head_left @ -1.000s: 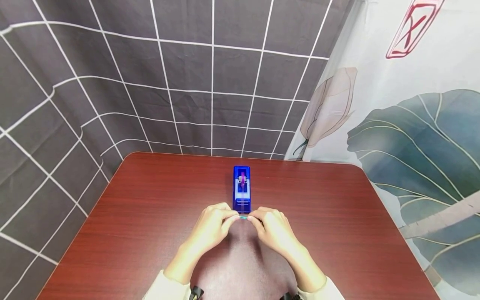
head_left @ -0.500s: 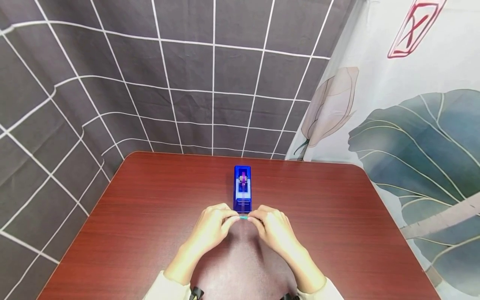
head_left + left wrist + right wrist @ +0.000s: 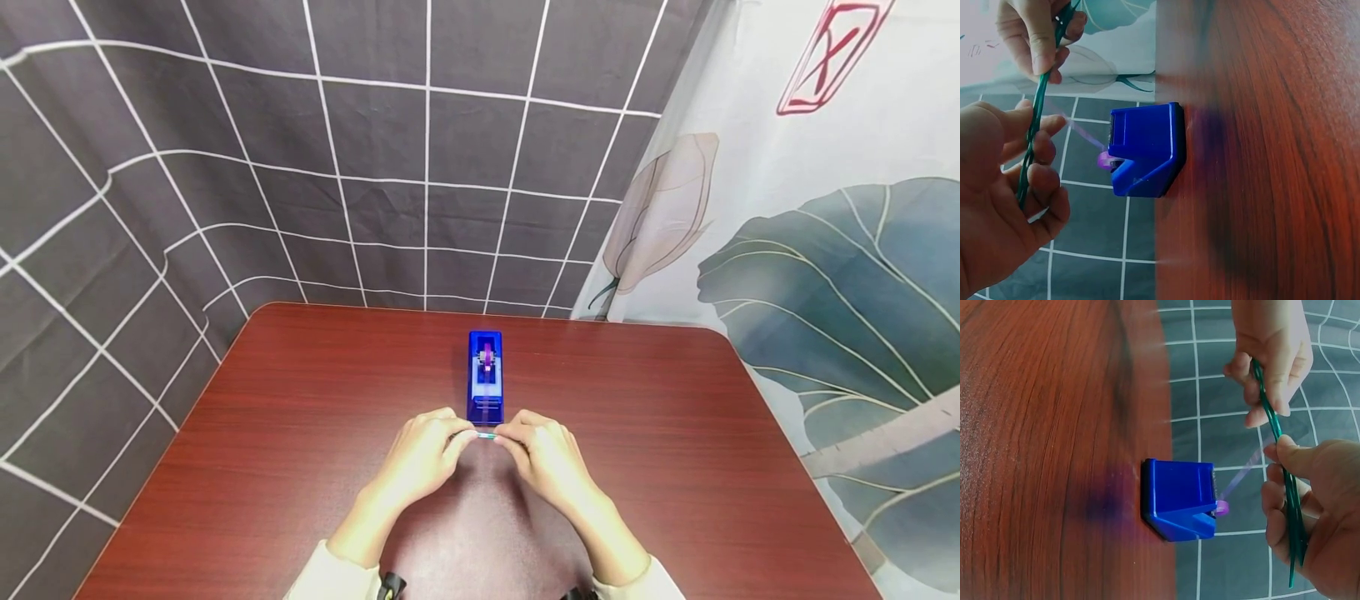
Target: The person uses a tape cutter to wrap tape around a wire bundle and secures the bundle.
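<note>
Green strip bundle (image 3: 1037, 103), long axis crosswise from left hand (image 3: 423, 454) to right hand (image 3: 544, 456), in both hands' pinching fingers (image 3: 1044, 180).

Curtained desk corner, type of building not determinable: one red-brown wood-grain worktop (image 3: 637, 417), lower centre; one dark grey hanging cloth (image 3: 375, 137), white grid, upper left to centre; one white hanging cloth (image 3: 817, 283), leaf-and-flower print, right; one blue tape dispenser (image 3: 486, 390), below centre.
</note>
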A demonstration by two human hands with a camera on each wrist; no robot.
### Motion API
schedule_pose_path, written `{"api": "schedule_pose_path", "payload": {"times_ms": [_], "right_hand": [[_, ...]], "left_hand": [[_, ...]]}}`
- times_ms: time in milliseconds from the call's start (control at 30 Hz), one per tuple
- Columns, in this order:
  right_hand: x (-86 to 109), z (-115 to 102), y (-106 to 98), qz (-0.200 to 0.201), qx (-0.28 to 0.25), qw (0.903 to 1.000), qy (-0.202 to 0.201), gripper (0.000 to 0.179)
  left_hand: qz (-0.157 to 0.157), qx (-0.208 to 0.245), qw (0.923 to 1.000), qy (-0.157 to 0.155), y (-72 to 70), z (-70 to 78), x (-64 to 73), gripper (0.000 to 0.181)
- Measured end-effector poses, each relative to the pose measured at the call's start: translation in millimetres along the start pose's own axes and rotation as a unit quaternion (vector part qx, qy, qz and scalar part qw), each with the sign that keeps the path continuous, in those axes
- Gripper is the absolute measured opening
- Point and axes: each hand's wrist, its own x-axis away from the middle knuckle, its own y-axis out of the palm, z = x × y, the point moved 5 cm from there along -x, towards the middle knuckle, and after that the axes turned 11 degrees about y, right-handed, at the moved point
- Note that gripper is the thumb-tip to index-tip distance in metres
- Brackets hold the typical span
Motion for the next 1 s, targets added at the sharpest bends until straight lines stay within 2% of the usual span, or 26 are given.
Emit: {"api": "schedule_pose_path", "payload": {"times_ms": [200, 533, 633, 867, 1000], "right_hand": [[0.4, 2.1, 2.5, -0.009, 0.001, 0.9999, 0.004, 0.005], [-1.5, 0.6, 0.2, 0.019, -0.001, 0.9995, -0.026, 0.011], [-2.0, 1.0, 0.9, 0.018, 0.002, 0.9996, -0.021, 0.011], [-4.2, 0.8, 5.0, -0.04, 0.025, 0.9984, 0.033, 0.007], [-5.1, -0.9, 6.2, -0.067, 0.045, 0.9959, 0.042, 0.003]], "left_hand": [[0.004, -0.004, 1.0, 0.003, 1.7, -1.2, 0.2, 0.009], [0.05, 0.003, 0.9988, 0.001, 0.5, -1.7, 2.0, 0.007], [0.063, -0.002, 0.998, 0.005, -0.4, -1.0, 2.8, 0.006], [0.092, -0.022, 0.9952, 0.026, -0.4, 2.2, 4.9, 0.005], [0.106, -0.034, 0.9928, 0.045, -0.4, 3.7, 5.7, 0.002]]}}
